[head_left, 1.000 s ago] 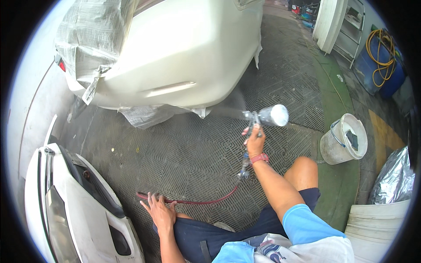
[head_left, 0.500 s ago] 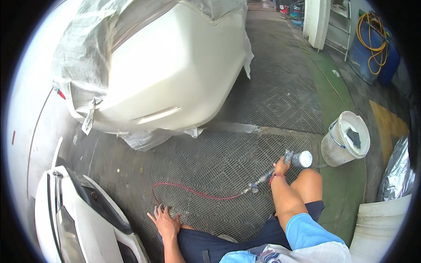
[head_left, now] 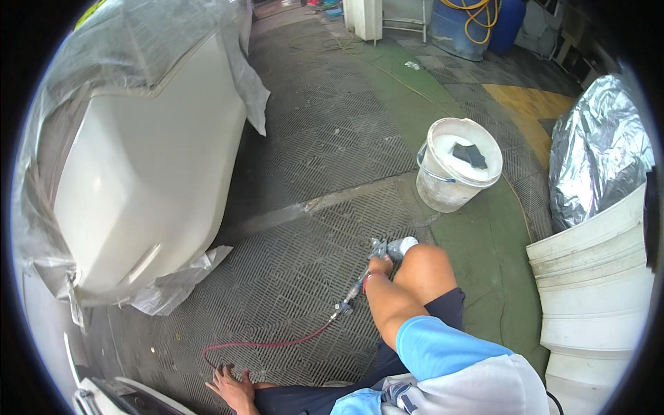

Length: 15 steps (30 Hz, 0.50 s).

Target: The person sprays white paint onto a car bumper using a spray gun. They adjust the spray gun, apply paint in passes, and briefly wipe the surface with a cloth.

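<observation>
My right hand [head_left: 380, 265] is wrapped round the handle of a spray gun [head_left: 395, 248], whose cup lies sideways against my bent right knee. A fitting with a small regulator [head_left: 342, 308] hangs below the handle. From it a dark red air hose [head_left: 277, 343] curves left across the floor toward my left hand [head_left: 234, 389]. That hand has its fingers spread; whether it touches the hose end I cannot tell. At the left stands a car's white bumper [head_left: 173, 166], edged with translucent masking film [head_left: 187, 280].
A white bucket [head_left: 443, 190] with a dark piece in it stands right of the gun. Beyond are a foil-wrapped bundle [head_left: 602, 152], a white ribbed panel [head_left: 588, 290] and blue barrels [head_left: 460, 31] with a yellow hose. A white car part [head_left: 97, 398] lies lower left.
My view has swung right, so the bumper and bucket sit further left in it. The right hand still holds the spray gun, its cup now partly behind my knee. The left hand remains spread.
</observation>
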Each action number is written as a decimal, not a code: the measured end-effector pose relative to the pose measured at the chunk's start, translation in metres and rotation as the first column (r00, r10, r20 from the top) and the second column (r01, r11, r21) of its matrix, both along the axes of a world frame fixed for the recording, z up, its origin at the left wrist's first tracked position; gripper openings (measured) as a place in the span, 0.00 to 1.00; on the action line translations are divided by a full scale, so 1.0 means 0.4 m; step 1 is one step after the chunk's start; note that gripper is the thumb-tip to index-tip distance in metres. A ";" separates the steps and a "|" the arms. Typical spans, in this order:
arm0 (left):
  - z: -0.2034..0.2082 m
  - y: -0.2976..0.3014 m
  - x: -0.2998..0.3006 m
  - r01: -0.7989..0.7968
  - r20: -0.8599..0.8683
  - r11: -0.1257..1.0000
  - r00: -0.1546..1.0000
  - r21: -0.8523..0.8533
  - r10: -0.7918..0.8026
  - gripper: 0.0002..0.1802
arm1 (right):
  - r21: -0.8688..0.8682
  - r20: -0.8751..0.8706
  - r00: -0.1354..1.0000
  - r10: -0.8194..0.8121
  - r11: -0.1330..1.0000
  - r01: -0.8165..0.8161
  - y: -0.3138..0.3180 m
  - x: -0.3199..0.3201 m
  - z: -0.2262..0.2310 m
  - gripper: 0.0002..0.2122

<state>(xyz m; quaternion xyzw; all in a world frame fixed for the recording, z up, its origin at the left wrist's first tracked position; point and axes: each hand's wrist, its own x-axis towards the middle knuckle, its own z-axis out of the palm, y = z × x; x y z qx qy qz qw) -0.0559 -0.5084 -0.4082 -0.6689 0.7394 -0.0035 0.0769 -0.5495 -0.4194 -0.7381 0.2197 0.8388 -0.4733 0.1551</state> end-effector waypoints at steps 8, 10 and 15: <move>-0.010 -0.023 -0.017 0.104 -0.284 0.992 0.951 -0.066 -0.119 0.28 | 0.262 0.162 0.977 -0.139 0.960 0.093 -0.024 0.020 0.173 0.39; 0.000 -0.007 -0.011 0.159 -0.321 0.980 0.928 -0.121 -0.191 0.26 | 0.251 0.079 0.954 -0.288 0.932 0.261 -0.062 0.017 0.258 0.42; 0.046 0.050 0.022 0.230 -0.339 0.962 0.902 -0.148 -0.268 0.24 | -0.449 -0.263 0.951 0.164 0.852 -0.271 -0.070 0.036 0.623 0.28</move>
